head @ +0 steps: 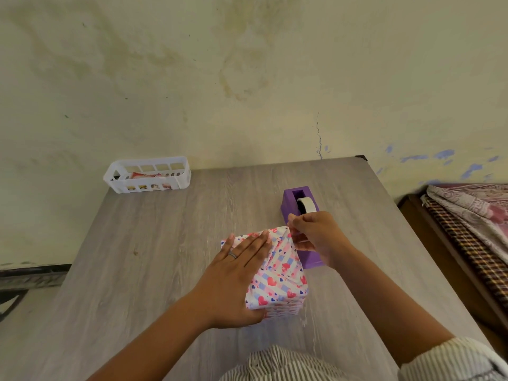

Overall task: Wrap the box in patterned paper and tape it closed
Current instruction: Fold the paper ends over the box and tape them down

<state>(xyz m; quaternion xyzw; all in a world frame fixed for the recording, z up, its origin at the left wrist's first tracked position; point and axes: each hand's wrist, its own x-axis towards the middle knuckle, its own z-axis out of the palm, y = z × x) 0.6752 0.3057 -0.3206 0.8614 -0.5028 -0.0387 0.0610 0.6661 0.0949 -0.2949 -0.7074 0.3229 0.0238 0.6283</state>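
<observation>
- The box [277, 273] sits on the grey table [154, 243], touching or just beside the near-left side of the purple tape dispenser [301, 215], my landmark here.
- The box's long axis runs from the person out toward the dispenser; its far end is the end being closed.
- The left hand [242, 273] lies flat across the box top, fingers straight, pressing the paper down.
- The right hand [310, 237] is at the box's far corner, directly in front of the dispenser, its fingers curled and pinching something pale there; whether that is tape or a paper flap, I cannot tell.
- So the right hand is nearer the dispenser and the open fold.
- The box looks fully covered in white paper with pink and blue hearts and stripes, creased at the far end.
- A white basket [147, 174] stands well left of the dispenser.
</observation>
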